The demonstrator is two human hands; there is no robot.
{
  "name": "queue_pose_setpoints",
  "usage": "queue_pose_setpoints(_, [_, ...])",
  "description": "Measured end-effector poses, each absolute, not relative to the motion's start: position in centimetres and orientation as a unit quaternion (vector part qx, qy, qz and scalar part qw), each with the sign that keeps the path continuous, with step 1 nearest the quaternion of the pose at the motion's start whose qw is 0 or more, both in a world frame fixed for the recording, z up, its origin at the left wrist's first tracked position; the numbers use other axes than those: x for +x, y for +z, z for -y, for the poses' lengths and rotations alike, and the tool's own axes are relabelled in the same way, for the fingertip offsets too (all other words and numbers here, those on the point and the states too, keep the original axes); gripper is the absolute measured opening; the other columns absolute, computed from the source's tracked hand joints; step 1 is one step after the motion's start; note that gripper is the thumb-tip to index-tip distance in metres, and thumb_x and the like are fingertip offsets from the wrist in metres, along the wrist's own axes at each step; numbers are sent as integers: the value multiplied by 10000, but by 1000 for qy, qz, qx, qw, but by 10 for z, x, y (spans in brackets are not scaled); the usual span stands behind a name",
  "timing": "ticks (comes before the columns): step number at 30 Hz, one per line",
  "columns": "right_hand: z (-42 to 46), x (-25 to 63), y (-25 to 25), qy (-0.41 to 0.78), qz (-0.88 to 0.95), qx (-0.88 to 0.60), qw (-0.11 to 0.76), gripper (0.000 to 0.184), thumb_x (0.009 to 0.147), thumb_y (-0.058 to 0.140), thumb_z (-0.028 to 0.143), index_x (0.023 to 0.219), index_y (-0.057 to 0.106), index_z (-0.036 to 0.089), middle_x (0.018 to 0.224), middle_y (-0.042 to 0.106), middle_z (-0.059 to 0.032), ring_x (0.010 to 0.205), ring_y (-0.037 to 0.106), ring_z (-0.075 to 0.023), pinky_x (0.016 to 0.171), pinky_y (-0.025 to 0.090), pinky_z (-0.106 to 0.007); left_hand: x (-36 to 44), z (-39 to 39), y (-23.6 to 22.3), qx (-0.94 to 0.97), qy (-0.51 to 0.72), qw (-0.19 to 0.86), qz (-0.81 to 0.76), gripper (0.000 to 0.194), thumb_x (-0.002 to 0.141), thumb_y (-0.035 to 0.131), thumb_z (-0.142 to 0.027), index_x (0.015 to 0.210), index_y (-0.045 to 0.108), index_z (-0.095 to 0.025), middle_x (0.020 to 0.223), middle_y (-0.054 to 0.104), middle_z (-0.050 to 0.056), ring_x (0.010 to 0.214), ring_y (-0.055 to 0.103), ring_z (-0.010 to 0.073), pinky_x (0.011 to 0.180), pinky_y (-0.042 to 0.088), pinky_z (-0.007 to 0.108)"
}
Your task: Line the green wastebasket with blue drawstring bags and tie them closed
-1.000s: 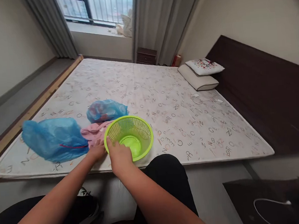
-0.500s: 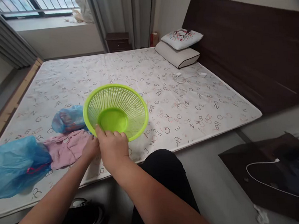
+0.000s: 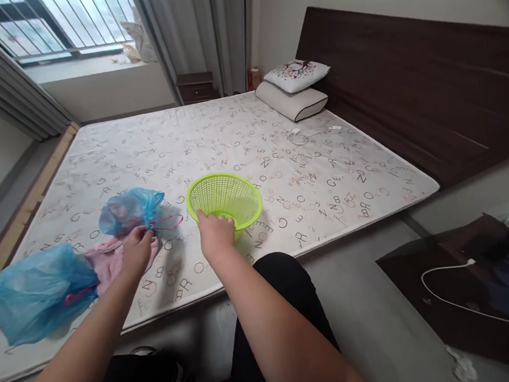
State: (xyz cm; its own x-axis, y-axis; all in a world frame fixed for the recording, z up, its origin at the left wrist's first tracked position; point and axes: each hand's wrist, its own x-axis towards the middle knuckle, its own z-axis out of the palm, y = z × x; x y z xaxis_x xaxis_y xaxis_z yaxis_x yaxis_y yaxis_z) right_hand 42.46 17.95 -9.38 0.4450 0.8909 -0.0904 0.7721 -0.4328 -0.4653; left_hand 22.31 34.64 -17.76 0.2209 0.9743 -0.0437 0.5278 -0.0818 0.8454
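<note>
Now: right hand on green basket, left hand pinching blue bag.

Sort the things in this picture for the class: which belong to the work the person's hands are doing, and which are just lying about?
Part of the work: left hand, small blue plastic bag, its red drawstring, right hand, green plastic basket.

Just lying about: large blue plastic bag, pink cloth, pillows, white cable.
</note>
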Motion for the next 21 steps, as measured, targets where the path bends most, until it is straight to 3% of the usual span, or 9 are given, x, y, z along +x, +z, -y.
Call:
queue_pose_setpoints(3, [-182, 414, -98, 147, 522, -821, 178, 390, 1032, 390, 152, 1340, 608, 249, 1121, 727, -132, 1061, 664, -275, 998, 429, -541, 172, -335, -153, 595, 399, 457, -528, 276, 753, 712, -362, 963, 620, -208, 906, 657, -4, 781, 634, 165, 768, 541, 306])
queue_pose_setpoints(6, [-185, 400, -99, 133, 523, -825, 170, 430, 1022, 381, 139, 1379, 590, 254, 1231, 685, -154, 1124, 634, -316, 1073, 326, -666, 133, -313, -136, 523, 455, 495, -523, 341, 681, 762, -336, 957, 607, -211, 826, 632, -33, 675, 586, 120, 657, 512, 248])
queue_pose_setpoints(11, [-188, 361, -98, 106, 548, -809, 183, 576, 932, 634, 268, 1485, 480, 234, 1480, 515, -209, 1306, 497, -380, 1129, 196, -729, 99, -282, -137, 457, 469, 525, -543, 421, 624, 799, -361, 975, 633, -197, 670, 553, -64, 559, 483, 94, 539, 419, 209])
queue_pose_setpoints(13, [-190, 336, -98, 96, 589, -770, 228, 453, 954, 610, 324, 1392, 554, 220, 1436, 551, -188, 1303, 498, -347, 1146, 248, -657, 93, -277, -141, 474, 439, 542, -538, 413, 635, 797, -374, 977, 664, -184, 674, 572, -49, 558, 481, 96, 527, 384, 212])
queue_pose_setpoints(16, [-195, 298, -104, 184, 622, -690, 322, 254, 1018, 482, 345, 1127, 661, 202, 1152, 680, -119, 1101, 607, -251, 1033, 429, -452, 90, -272, -142, 525, 399, 555, -507, 396, 669, 773, -399, 989, 698, -178, 703, 599, -28, 584, 489, 108, 554, 380, 233])
queue_pose_setpoints(18, [-203, 277, -112, 297, 571, -659, 390, 269, 1004, 496, 404, 999, 660, 190, 1002, 700, -79, 968, 636, -211, 918, 482, -370, 91, -270, -138, 556, 369, 552, -499, 398, 678, 744, -424, 986, 709, -175, 700, 601, -18, 601, 498, 125, 584, 407, 259])
queue_pose_setpoints(21, [-216, 258, -126, 455, 444, -623, 455, 329, 892, 618, 489, 991, 641, 176, 931, 699, -47, 853, 641, -177, 819, 512, -326, 89, -265, -130, 612, 317, 546, -476, 388, 726, 672, -470, 976, 710, -175, 701, 617, -4, 638, 538, 155, 637, 455, 295])
